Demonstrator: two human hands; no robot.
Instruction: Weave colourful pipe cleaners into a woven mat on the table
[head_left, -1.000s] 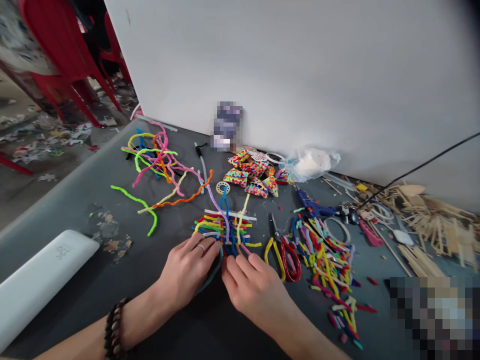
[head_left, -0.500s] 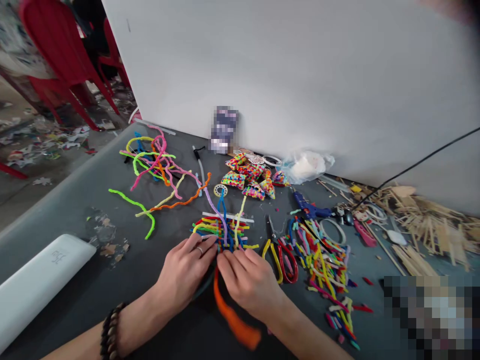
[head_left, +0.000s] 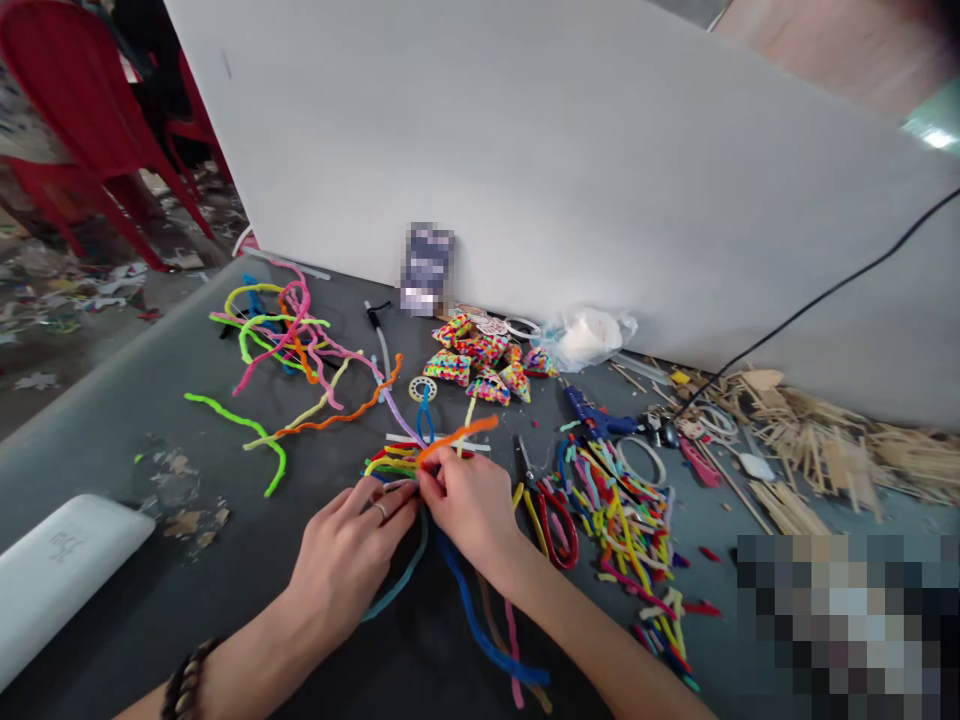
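A small woven mat of coloured pipe cleaners [head_left: 391,464] lies in front of me, partly covered by my fingers. My left hand [head_left: 349,540], with a ring and a beaded bracelet, is closed on the mat's near left edge. Over its near side, my right hand [head_left: 476,500] pinches an orange pipe cleaner [head_left: 469,431], whose free end points away to the right. Loose strands trail toward me: a blue pipe cleaner [head_left: 480,620] under my right wrist and a teal one [head_left: 401,590] between my hands. A lilac pipe cleaner [head_left: 401,412] stretches away from the mat.
Long loose pipe cleaners [head_left: 281,340] lie at the left, near a white power bank [head_left: 71,575]. Scissors [head_left: 555,520], cut pipe-cleaner pieces [head_left: 630,520] and a blue glue gun [head_left: 600,415] are on the right. Patterned little pillow shapes [head_left: 480,355] sit before the white wall [head_left: 487,130].
My right hand has swung the orange pipe cleaner from hanging toward me to lying away over the mat. Blue, brown and pink strands now show below. The view has shifted slightly right.
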